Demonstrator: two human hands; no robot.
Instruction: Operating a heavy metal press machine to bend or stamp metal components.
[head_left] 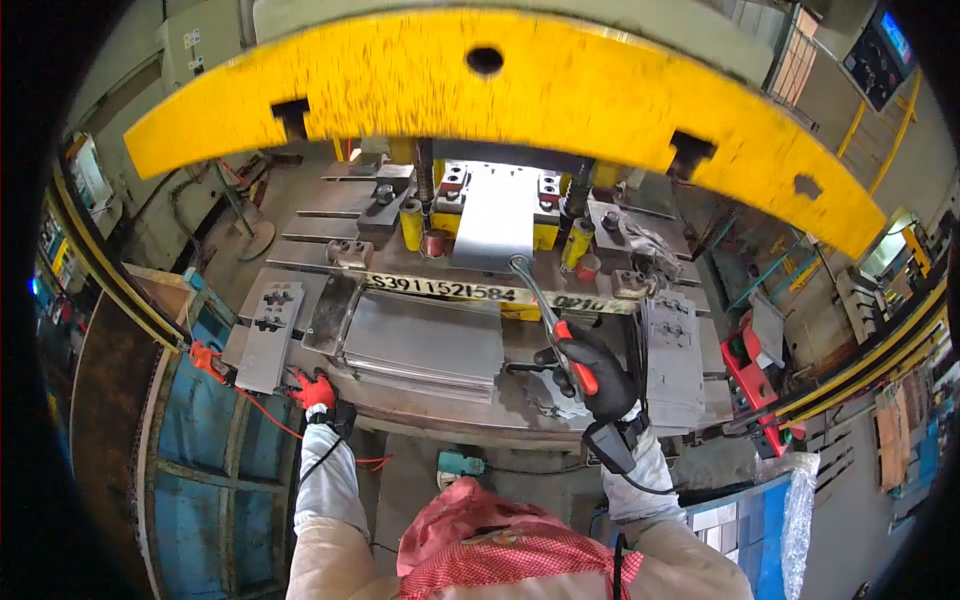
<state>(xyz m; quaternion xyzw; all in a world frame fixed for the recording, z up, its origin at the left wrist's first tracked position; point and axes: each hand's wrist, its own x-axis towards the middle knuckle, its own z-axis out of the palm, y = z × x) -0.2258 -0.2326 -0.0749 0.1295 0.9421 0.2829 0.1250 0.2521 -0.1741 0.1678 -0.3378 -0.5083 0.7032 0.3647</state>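
Clamps red-handled tool [548, 312] in right grip [600, 382], tip at sheet [495, 225] already between yellow posts [411, 225], with stack [425, 340] left; can't tell left grip [314, 391].

Single view: head-worn fisheye, left one of a pair. Looks down and forward; red checked cloth [500, 560] close below, left hand [315, 390] and right hand [600, 380] mid-field, yellow beam [400, 75] spanning the top. Straight edges bow toward rim.
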